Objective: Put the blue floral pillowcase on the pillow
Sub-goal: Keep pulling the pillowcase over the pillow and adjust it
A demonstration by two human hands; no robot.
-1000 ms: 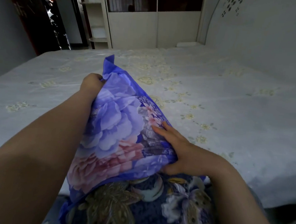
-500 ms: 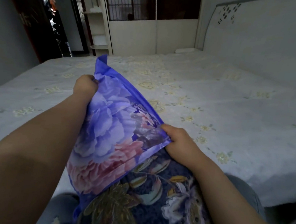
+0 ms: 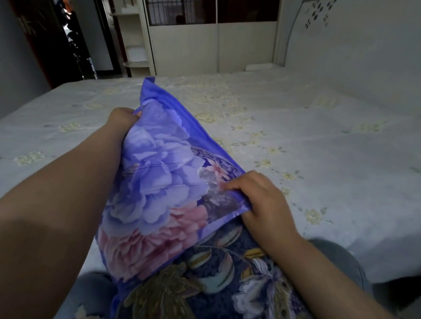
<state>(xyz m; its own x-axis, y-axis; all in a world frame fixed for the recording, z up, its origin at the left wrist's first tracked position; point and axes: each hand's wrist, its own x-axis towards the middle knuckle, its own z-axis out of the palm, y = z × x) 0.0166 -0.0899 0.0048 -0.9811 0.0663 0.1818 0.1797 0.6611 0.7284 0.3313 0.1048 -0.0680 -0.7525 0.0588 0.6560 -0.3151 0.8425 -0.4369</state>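
The blue floral pillowcase (image 3: 160, 193), printed with big lilac and pink flowers, covers the far end of the pillow (image 3: 217, 288), whose dark navy floral cover shows below it. The pillow stands tilted on my lap, leaning away from me. My left hand (image 3: 122, 120) grips the pillowcase's left edge near its top corner. My right hand (image 3: 264, 205) pinches the pillowcase's open hem on the right side, thumb on the fabric and fingers curled under.
A wide bed (image 3: 308, 148) with a pale grey sheet and small yellow flowers stretches ahead. A white headboard (image 3: 369, 46) stands at right, a wardrobe (image 3: 211, 31) at the back and a dark doorway (image 3: 62, 29) at left. My knees in grey trousers (image 3: 343, 259) show below.
My right hand went from lying flat on the pillowcase to pinching its hem on the right. The pillow and case were raised a little, and my left hand kept its grip.
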